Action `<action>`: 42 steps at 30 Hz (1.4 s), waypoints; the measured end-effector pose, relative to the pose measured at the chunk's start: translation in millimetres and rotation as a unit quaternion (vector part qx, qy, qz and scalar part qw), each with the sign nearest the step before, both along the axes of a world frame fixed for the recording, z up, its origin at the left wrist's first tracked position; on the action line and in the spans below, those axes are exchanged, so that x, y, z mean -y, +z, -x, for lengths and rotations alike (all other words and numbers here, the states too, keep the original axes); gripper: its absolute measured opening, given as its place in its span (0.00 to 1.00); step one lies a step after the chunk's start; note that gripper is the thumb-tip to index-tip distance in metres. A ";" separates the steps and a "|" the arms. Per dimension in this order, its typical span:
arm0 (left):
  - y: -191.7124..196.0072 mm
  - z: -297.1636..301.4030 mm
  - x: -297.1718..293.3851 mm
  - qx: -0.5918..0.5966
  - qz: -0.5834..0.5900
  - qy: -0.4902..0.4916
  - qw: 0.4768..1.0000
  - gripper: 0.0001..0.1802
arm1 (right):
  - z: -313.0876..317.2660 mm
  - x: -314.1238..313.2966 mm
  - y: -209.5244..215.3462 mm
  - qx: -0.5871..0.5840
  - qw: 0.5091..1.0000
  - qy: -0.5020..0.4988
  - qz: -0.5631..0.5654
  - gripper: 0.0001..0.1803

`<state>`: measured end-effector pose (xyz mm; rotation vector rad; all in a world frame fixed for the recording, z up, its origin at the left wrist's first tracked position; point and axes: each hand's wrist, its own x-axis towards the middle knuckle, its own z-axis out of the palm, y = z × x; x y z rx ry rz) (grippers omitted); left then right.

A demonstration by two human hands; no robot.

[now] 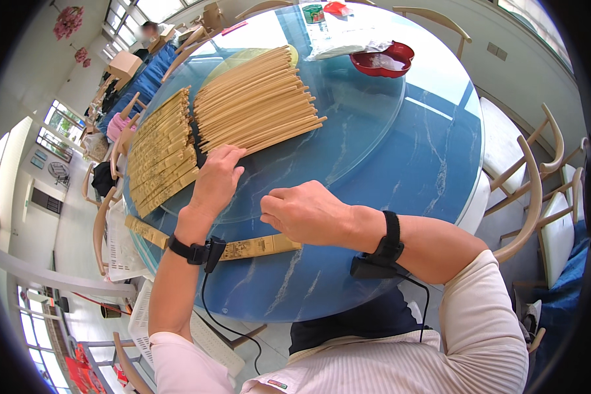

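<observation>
A wide pile of pale wooden chopsticks (256, 102) lies side by side on the glass turntable. To its left is a row of yellow printed paper sleeves (161, 154), overlapping one another. My left hand (218, 176) is at the near-left end of the pile, fingertips at the closest chopsticks, with thumb and forefinger apart. Closer to me, my right hand (307, 209) is closed above the table, its fingers curled inward; anything inside is hidden. Beneath both hands, a yellow printed paper strip (259, 247) lies along the table's near side, partly covered by my left wrist.
The round blue marbled table (427, 177) carries a red dish (382, 60), a white plastic bag (348, 44) and a clear bottle (315, 23) at the far side. Wooden chairs (535, 190) stand around it. Black wrist bands with cables are on both my arms.
</observation>
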<state>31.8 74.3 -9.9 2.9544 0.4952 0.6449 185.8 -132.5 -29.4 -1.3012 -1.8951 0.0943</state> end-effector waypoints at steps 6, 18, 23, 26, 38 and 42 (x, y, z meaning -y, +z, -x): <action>8.4 4.1 11.1 -0.053 0.093 0.047 0.993 0.14 | -1.8 5.6 6.4 0.021 0.999 0.002 0.031 0.11; 1.8 31.9 29.5 -0.062 -0.028 0.026 0.997 0.08 | -0.4 -1.4 3.9 0.024 0.997 -0.077 -0.018 0.08; 23.6 37.3 86.0 -0.021 0.025 0.039 0.999 0.09 | -7.6 -0.5 13.7 0.105 0.965 -0.136 -0.199 0.12; 31.7 42.6 105.9 0.050 0.098 0.006 0.994 0.07 | -10.4 2.9 13.7 0.127 0.985 -0.092 -0.079 0.11; 50.9 69.8 86.3 0.341 0.626 -0.063 0.699 0.14 | -17.7 5.3 41.7 -0.156 0.987 -0.018 0.034 0.07; 41.9 70.1 75.5 0.320 0.689 -0.165 0.629 0.14 | -18.3 4.0 47.3 -0.177 0.982 0.023 0.055 0.08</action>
